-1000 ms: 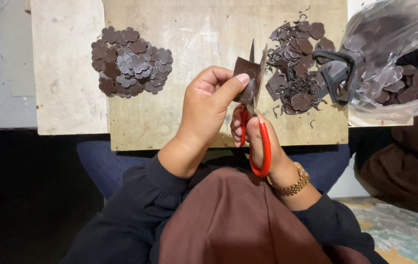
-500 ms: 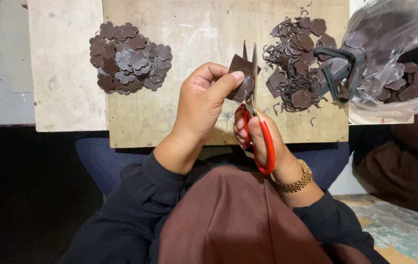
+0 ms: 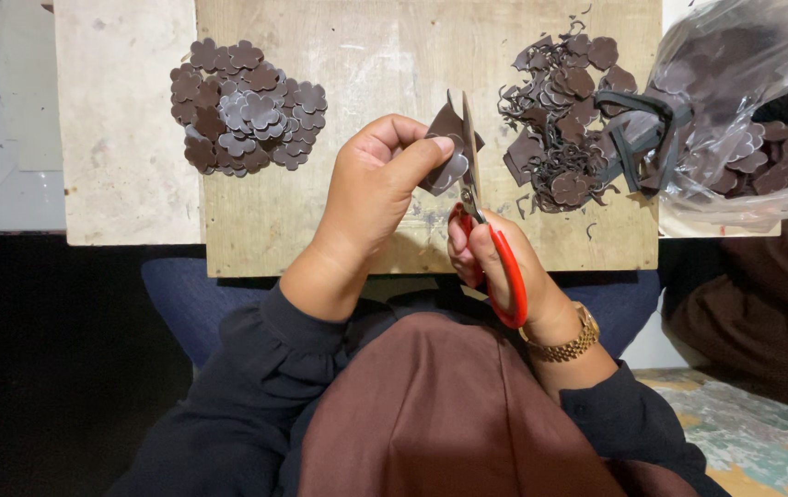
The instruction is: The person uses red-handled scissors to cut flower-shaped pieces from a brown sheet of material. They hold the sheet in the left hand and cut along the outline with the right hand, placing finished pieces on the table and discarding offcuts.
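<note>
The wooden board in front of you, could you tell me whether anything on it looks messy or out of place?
Only the offcut pile right of the scissors: curled slivers lie scattered around it, while the flower-shaped pieces on the left sit in a tidy heap.

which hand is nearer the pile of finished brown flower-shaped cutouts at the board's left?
Left. The left hand is just right of the pile of brown flower-shaped cutouts, pinching a brown sheet piece. The right hand, holding red-handled scissors, sits farther right and lower.
</note>
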{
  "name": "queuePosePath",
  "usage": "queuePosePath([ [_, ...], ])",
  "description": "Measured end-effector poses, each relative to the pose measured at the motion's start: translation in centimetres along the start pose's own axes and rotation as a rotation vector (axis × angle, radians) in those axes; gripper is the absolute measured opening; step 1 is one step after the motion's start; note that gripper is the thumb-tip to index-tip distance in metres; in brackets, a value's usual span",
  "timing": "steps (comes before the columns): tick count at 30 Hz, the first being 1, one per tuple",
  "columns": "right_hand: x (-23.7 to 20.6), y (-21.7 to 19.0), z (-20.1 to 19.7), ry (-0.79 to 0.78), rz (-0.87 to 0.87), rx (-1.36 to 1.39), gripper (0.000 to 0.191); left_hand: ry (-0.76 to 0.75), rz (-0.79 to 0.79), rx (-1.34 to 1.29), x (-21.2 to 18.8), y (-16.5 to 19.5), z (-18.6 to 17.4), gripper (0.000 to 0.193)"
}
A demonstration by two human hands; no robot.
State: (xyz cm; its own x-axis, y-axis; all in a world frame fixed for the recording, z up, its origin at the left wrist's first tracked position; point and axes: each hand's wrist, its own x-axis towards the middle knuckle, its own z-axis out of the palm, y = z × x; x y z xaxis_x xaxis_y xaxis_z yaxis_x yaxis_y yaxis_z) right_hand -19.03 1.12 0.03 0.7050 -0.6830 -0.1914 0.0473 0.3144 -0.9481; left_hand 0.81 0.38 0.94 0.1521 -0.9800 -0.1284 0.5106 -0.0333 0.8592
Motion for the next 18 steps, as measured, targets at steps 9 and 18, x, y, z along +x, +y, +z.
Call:
queuePosePath([
  [9, -0.1, 0.4, -0.5, 0.025, 0.045, -0.015, 0.052, 0.019, -0.042, 0.151, 0.2, 0.3, -0.3, 0.011],
  [18, -0.2, 1.0, -0.8, 0.045, 0.06, -0.004, 0.051, -0.044, -0.062, 0.139, 0.8, 0.1, -0.5, 0.015],
])
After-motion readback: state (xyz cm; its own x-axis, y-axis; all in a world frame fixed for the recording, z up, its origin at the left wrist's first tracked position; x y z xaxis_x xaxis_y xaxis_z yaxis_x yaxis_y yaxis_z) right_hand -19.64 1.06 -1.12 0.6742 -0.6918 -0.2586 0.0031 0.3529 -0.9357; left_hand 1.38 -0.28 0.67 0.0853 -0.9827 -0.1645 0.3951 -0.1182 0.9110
